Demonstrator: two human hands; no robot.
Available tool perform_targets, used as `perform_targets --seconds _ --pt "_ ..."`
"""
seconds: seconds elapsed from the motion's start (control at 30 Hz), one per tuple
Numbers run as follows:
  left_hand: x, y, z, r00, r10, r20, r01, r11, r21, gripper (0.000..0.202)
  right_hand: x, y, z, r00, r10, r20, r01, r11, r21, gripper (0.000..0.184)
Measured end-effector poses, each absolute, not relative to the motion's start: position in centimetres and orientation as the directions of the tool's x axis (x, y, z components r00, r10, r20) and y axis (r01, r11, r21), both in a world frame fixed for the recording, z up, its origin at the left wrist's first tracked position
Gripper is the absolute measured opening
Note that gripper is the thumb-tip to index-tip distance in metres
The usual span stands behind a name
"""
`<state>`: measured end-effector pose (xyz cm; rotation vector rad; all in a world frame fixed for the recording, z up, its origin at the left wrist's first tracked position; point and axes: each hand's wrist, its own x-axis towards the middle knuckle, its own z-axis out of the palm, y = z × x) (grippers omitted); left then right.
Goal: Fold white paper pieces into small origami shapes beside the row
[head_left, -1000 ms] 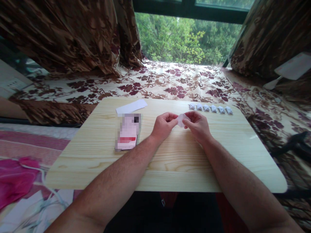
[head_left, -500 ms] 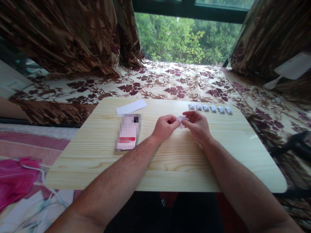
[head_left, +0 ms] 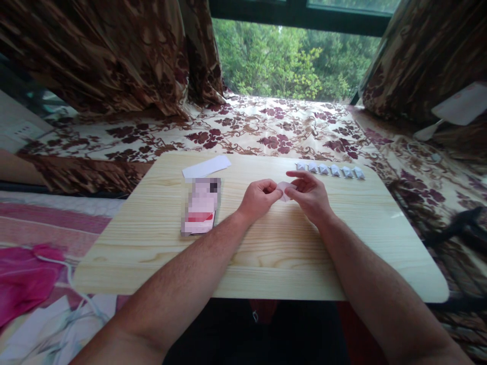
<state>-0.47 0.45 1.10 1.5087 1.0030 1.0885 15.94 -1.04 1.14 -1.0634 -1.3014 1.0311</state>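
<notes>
A small white piece of folded paper [head_left: 285, 192] is held above the middle of the wooden table [head_left: 266, 258]. My left hand [head_left: 261, 197] pinches its left side between thumb and curled fingers. On the other side my right hand [head_left: 310, 195] grips it with thumb and fingertips, the index finger raised off the paper. Parts of the paper are covered by my fingers, so its exact fold cannot be made out. Beyond my right hand, several small folded white paper pieces [head_left: 335, 171] lie in a row near the table's far edge.
White paper strips [head_left: 206, 166] lie at the table's back left, with a blurred-out phone [head_left: 201, 207] in front of them. Floral cloth [head_left: 274, 126] covers the ledge behind. A pink cloth [head_left: 26, 284], papers and a white cable [head_left: 70, 274] sit at the lower left.
My right index finger has lifted and straightened a little away from the paper. Both hands stay in nearly the same place, still pinching the paper.
</notes>
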Motion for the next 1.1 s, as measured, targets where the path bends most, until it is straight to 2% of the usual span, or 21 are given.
perform_targets --seconds 0.13,0.3,0.37,0.47,0.7,0.93,1.1 --pt "-0.4 0.7 0.8 0.224 0.970 0.089 -0.018 -0.087 0.996 0.017 15.9 -0.8 1.0 0.058 0.977 0.203 -0.001 0.204 -0.979 0.057" --pt "-0.3 1.1 0.7 0.130 0.991 0.011 -0.191 0.014 0.982 0.020 15.8 -0.9 1.0 0.233 0.923 0.307 0.099 0.292 -0.951 0.030" --pt "-0.3 1.1 0.8 0.110 0.993 -0.034 -0.240 0.059 0.969 0.023 15.7 -1.1 1.2 0.232 0.918 0.322 0.149 0.293 -0.944 0.023" --pt "-0.3 1.2 0.8 0.105 0.993 -0.053 -0.283 0.081 0.956 0.026 15.3 -1.6 1.5 0.171 0.939 0.299 0.202 0.264 -0.943 0.021" --pt "-0.4 1.5 0.1 0.062 0.994 0.085 -0.255 -0.067 0.965 0.026 14.9 -1.8 1.4 0.114 0.948 0.296 0.207 0.269 -0.941 0.019" --pt "-0.4 1.2 0.4 0.141 0.989 0.054 -0.235 -0.020 0.972 0.023 15.0 -1.6 0.9 0.108 0.938 0.330 0.171 0.309 -0.936 0.021" --pt "-0.4 0.7 0.9 0.219 0.974 0.056 -0.084 -0.038 0.996 0.024 14.9 -1.6 0.8 0.123 0.929 0.348 0.184 0.323 -0.928 0.018"
